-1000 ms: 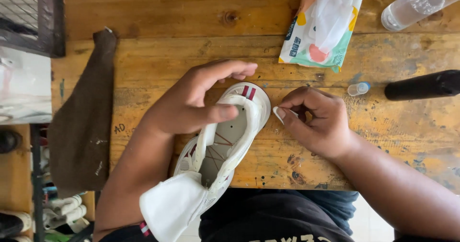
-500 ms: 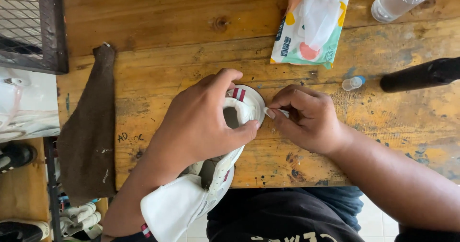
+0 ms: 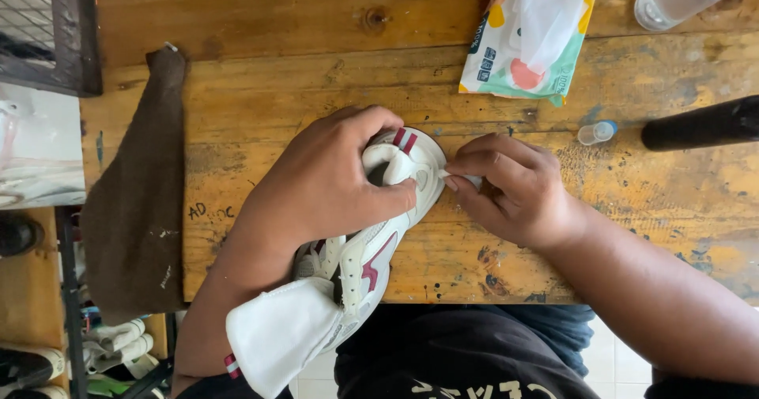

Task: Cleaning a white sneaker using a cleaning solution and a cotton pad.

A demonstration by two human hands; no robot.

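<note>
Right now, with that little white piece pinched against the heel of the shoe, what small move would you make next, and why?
Probably rub the small white piece along the heel edge of the white shoe. The right hand pinches it right at the heel, and the left hand clamps the collar, bracing the shoe on the wooden table. So it looks steady enough for a short stroke.

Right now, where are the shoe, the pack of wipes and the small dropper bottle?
shoe [image 3: 371, 260], head view, on its white side panel by the red stripe.
pack of wipes [image 3: 531, 47], head view, on the wrapper's middle.
small dropper bottle [image 3: 594, 132], head view, on its clear body.
</note>
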